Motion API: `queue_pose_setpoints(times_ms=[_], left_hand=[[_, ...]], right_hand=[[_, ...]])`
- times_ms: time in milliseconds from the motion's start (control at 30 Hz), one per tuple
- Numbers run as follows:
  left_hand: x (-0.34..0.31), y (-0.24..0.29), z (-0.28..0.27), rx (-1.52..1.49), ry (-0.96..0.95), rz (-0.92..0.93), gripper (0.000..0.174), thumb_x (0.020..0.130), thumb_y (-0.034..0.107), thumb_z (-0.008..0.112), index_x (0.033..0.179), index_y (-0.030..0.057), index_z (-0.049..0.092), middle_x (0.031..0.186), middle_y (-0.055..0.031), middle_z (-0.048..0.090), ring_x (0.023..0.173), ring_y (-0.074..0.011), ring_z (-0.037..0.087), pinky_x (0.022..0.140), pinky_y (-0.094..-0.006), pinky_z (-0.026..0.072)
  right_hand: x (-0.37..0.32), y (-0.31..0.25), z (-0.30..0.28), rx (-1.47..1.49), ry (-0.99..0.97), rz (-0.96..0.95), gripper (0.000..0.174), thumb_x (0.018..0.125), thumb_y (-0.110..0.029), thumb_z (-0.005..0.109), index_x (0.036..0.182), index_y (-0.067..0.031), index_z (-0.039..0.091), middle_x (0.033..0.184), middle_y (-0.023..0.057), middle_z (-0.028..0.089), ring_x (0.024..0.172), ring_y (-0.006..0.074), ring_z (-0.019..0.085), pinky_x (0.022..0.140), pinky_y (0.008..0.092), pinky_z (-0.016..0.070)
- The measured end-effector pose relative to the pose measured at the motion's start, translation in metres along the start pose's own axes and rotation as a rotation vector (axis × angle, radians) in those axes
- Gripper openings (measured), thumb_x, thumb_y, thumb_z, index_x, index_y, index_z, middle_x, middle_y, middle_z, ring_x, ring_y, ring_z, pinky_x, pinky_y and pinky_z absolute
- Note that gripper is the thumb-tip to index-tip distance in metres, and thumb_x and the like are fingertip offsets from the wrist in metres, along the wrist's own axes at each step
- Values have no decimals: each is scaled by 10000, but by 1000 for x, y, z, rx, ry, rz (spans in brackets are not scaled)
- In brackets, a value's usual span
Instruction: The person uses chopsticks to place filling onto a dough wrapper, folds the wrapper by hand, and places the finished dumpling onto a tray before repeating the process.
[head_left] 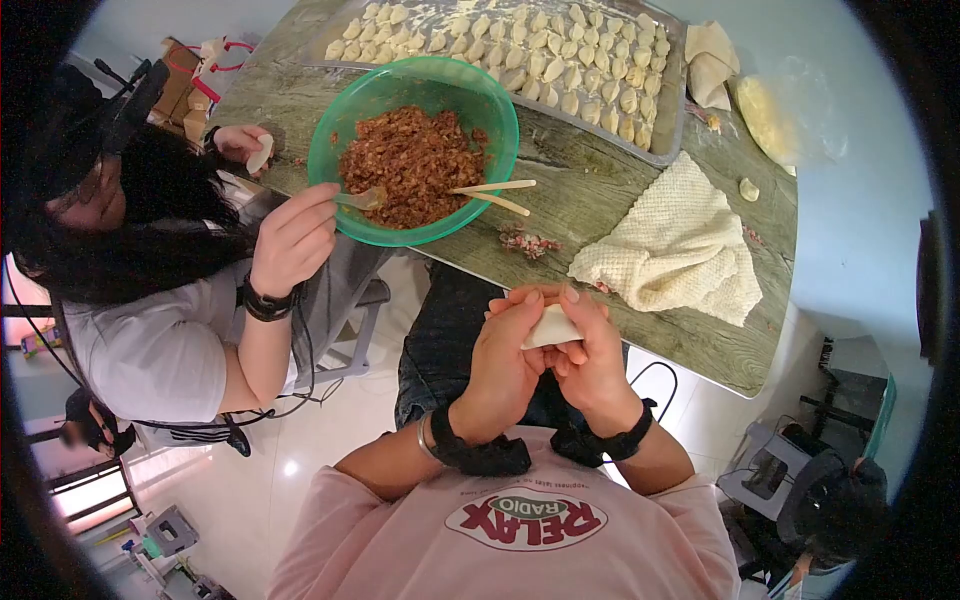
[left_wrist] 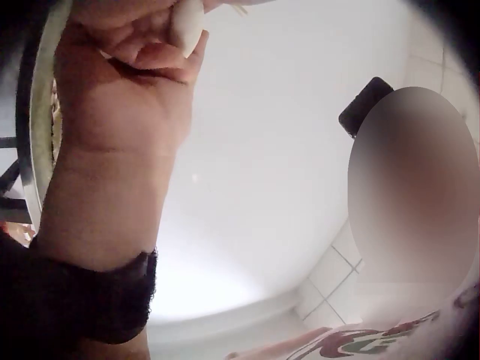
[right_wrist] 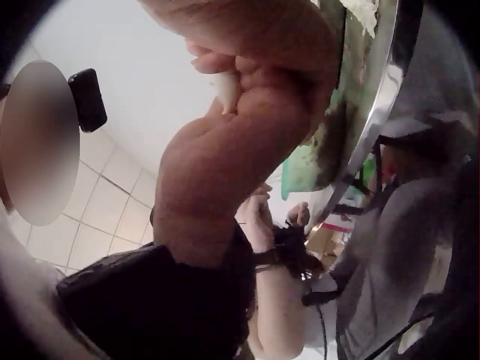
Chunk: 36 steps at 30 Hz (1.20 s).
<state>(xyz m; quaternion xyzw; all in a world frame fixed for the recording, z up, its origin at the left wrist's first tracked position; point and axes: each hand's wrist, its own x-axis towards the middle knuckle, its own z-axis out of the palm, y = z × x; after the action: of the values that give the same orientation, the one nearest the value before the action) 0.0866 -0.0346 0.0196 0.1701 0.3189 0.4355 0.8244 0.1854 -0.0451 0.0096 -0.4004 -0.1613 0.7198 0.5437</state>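
A white folded dumpling [head_left: 553,328] is pinched between both hands, just off the table's front edge. My left hand [head_left: 505,370] curls round its left side and my right hand [head_left: 597,365] round its right, thumbs up at its upper edge. The left wrist view shows the dumpling [left_wrist: 187,27] at the fingers of the left hand [left_wrist: 135,82]. In the right wrist view the dumpling [right_wrist: 228,90] shows partly between the fingers and palm of the right hand [right_wrist: 255,112]; the rest is hidden.
On the table [head_left: 575,160] are a green bowl [head_left: 326,190] of meat filling with wooden chopsticks [head_left: 500,186], a metal tray [head_left: 668,157] of dumplings, a cream cloth [head_left: 680,245] and a plastic bag [head_left: 770,115]. At left another person [head_left: 150,350] holds a spoon [head_left: 362,199] and a wrapper [head_left: 261,153].
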Motion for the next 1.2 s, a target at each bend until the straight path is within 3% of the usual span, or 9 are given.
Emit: queue_pose_setpoints(times_ms=[300,600,733,800,833,933,1000,1067,1200], left_hand=[[-3,-10,3,227,73,125,385,957,265,375,923,-42,606,809,-116,647,619,-108,593,526,-218,462],[-1,-15,9,336,114,187,406,933,264,371,826,-42,615,718,-130,648,602,-162,620,519,-230,463],[9,-19,1,375,80,181,439,955,304,347,856,-37,606,716,-121,644,609,-161,619,528,-239,468],[14,-16,-2,323,63,90,502,976,390,292,948,-20,580,804,-103,648,678,-154,624,573,-244,477],[16,-12,-2,172,13,75,592,965,487,206,1035,5,543,940,-89,630,823,-162,610,686,-279,480],[22,-2,4,101,-66,100,631,951,524,159,1062,23,526,1018,-78,603,927,-175,577,799,-329,450],[21,0,6,207,-87,146,663,947,533,141,1049,22,551,1099,-112,578,999,-203,550,887,-337,405],[27,3,-1,841,-250,579,687,936,556,158,1058,27,577,1211,-139,524,1114,-255,492,963,-364,349],[27,26,-2,1366,-352,787,602,905,540,327,1100,34,588,1327,-159,436,1280,-340,317,1053,-432,208]], right_hand=[[-4,15,0,-133,107,-205,329,851,-277,536,916,26,649,847,130,671,447,28,452,354,162,273],[-3,25,3,-177,168,-442,291,863,-253,550,928,19,633,740,33,628,529,21,469,418,167,319],[-6,17,-8,-247,220,-352,321,877,-285,537,962,13,621,756,19,611,570,24,474,478,175,360],[-7,-1,-11,-353,89,-282,409,896,-364,502,1022,11,608,821,13,607,638,28,481,541,176,383],[-2,-2,-18,-308,-34,-309,543,908,-459,447,1190,1,510,1000,59,600,818,82,545,680,218,434],[-3,-16,-6,-71,-56,-317,645,913,-505,399,1328,-14,348,1200,102,520,1059,151,514,849,280,421],[-5,-17,-11,-76,-90,-287,671,922,-505,369,1373,-24,246,1306,129,435,1183,211,451,949,348,378],[-9,-14,-12,159,-115,-160,613,939,-454,373,1366,-25,267,1283,124,453,1158,207,471,937,354,394],[-17,-18,-23,253,-191,-110,491,938,-325,458,1311,-19,361,1226,119,501,1114,197,507,909,340,425]])
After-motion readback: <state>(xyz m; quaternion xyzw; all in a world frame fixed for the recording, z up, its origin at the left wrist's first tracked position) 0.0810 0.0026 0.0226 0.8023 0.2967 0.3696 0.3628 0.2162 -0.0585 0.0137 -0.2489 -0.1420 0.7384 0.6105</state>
